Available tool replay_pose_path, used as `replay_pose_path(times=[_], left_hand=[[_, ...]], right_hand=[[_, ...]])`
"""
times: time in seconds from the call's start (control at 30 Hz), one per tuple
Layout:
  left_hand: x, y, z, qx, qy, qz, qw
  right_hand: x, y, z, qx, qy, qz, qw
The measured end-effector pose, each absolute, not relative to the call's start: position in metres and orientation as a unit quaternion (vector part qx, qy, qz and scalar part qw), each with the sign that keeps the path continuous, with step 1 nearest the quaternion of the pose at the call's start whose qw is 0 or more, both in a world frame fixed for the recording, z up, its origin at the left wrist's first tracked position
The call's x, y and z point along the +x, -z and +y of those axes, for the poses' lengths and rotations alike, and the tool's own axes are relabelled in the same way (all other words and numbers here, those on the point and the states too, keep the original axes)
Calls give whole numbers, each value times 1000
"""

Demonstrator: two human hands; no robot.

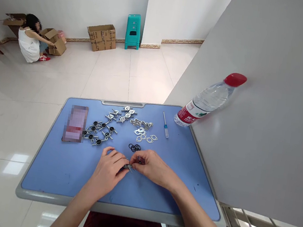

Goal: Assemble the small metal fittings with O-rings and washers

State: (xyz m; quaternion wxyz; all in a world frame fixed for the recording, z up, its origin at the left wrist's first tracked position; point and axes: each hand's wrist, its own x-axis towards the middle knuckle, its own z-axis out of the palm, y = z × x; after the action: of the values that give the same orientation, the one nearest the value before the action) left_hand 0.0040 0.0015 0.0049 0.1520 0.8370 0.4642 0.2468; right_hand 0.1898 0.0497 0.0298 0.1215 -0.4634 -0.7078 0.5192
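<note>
Near the front middle of the blue table, my left hand (111, 166) is closed on a small silver metal fitting (128, 166) with a thin pin sticking out. My right hand (151, 165) pinches at the right end of that fitting; what lies between its fingertips is hidden. Just beyond the hands lie several black rubber rings (135, 148). Flat silver gaskets (149, 139) with holes are spread behind them, beside a row of overlapping metal plates (140, 123). Fittings with black round centres (98, 142) sit to the left, and more silver fittings (122, 118) are grouped further back.
A screwdriver (166, 125) and a tilted water bottle (204, 102) are on the right, by a grey panel (274, 128). A phone (76, 123) lies at the left. Beyond are a cardboard box (102, 38), teal stools (133, 31) and a crouching person (29, 44) handling boxes.
</note>
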Motion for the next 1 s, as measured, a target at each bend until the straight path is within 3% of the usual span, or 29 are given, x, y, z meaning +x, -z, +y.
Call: replay_pose_path(times=[0.43, 1.0], left_hand=[[3, -5, 1, 838, -241, 467, 149], [4, -6, 1, 836, -246, 466, 154]], right_hand=[[183, -40, 43, -477, -451, -749, 88], [187, -31, 43, -468, -392, -779, 144]])
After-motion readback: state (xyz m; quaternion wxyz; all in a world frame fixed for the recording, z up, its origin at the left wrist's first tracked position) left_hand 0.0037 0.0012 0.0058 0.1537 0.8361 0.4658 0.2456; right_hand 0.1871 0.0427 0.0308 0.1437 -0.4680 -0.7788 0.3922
